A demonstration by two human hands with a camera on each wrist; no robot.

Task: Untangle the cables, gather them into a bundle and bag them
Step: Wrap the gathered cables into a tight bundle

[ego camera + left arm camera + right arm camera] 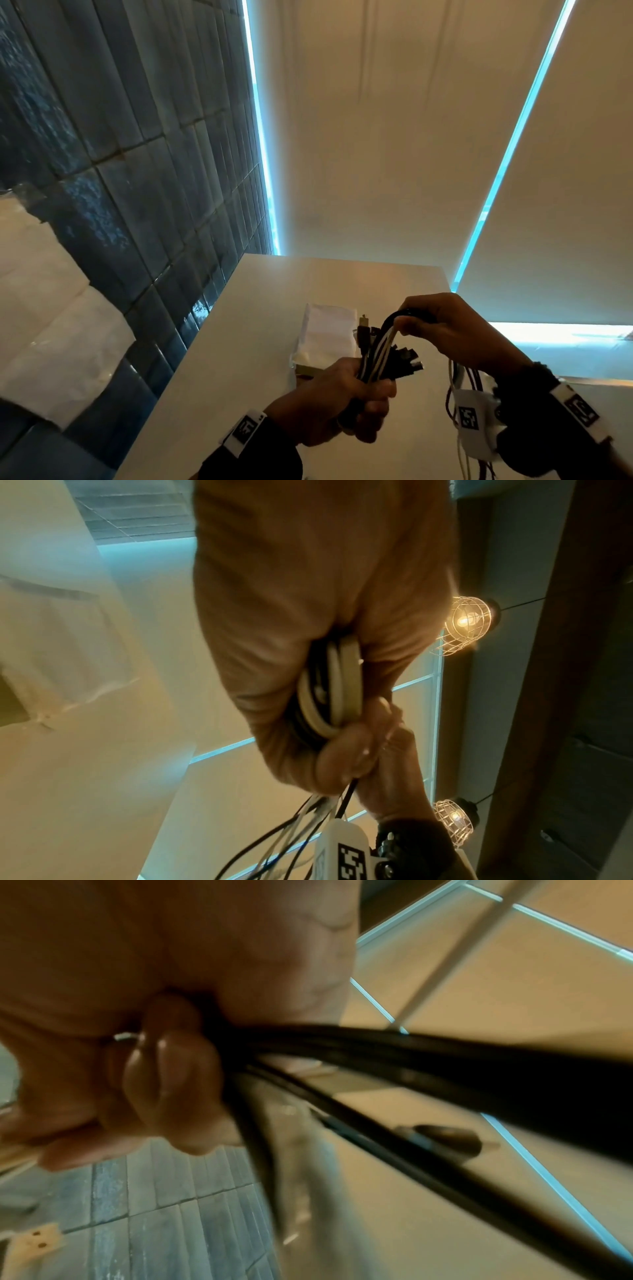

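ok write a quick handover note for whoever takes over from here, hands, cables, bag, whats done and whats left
Left hand: grips the lower end of the cables, held above the table.
Right hand: holds the looped top of the same cables.
Bag: lies flat on the table behind the hands, nothing in it that shows.
Done: cables gathered into one bundle.
Left: tidy the loose plug ends, put the bundle in the bag.

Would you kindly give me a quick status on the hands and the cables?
Left hand grips the cable bundle. Right hand holds its looped top. Bag flat on table behind, nothing blocking.
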